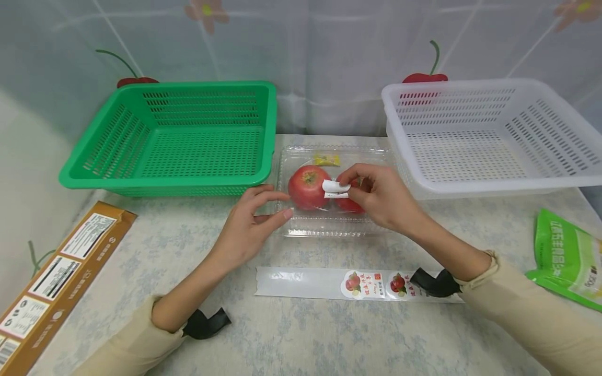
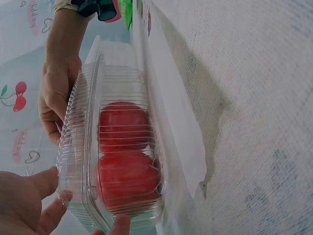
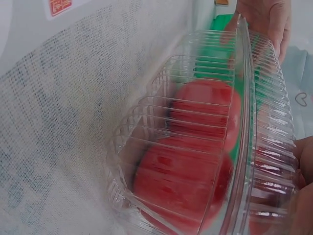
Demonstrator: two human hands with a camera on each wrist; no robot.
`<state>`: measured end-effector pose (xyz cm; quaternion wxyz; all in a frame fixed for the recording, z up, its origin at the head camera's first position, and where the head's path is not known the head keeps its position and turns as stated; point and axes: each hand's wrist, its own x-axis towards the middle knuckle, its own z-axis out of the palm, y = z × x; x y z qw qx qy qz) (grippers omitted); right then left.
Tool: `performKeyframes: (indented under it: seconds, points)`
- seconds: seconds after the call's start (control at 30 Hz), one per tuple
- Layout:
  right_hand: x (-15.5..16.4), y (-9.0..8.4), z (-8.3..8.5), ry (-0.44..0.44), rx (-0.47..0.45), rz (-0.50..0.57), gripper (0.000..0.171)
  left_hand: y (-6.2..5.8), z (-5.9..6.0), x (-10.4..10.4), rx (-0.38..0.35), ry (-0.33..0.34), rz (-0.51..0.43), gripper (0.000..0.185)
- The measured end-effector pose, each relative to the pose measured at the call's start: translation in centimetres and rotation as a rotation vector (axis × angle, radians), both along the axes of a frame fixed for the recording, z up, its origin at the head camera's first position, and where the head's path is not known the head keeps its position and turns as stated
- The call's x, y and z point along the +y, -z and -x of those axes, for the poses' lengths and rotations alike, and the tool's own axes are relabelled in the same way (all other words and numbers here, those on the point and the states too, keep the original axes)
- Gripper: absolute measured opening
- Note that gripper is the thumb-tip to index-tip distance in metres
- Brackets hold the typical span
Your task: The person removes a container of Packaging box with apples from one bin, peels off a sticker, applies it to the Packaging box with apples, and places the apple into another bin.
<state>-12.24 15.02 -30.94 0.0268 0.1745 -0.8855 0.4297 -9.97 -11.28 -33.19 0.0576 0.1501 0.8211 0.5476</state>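
Note:
A clear plastic clamshell box [image 1: 301, 225] lies closed on the table, with two red apples [image 1: 308, 187] and a small yellow packet [image 1: 326, 160] visible through it. Over the lid my right hand [image 1: 383, 196] pinches a curled white sticker [image 1: 335, 188] between thumb and fingers, partly hiding the right apple. My left hand [image 1: 246, 224] is at the box's left side, its fingers spread and lightly bent around the near corner. From the left wrist, the fingertips [image 2: 49, 181] appear against the box wall. The apples [image 3: 183, 181] also show through the side in the right wrist view.
A strip of backing paper [image 1: 301, 282] with round apple stickers lies in front of the box. A green basket [image 1: 211, 180] stands behind left, a white basket [image 1: 470, 185] behind right. An orange-brown carton [image 1: 61, 282] lies left, a green pouch [image 1: 569, 261] right.

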Motion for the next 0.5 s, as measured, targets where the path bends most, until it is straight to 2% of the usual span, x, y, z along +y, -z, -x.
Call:
performKeyframes:
  seconds: [0.37,0.5]
  points:
    - [-0.27,-0.11,0.08,-0.007,0.014,-0.077,0.016,0.26,0.25,-0.04,-0.003,0.002,-0.003,0.032]
    - [-0.34,-0.13,0.13,-0.018,0.056,-0.098,0.020,0.29,0.27,-0.06,-0.006,0.002,-0.003,0.032]
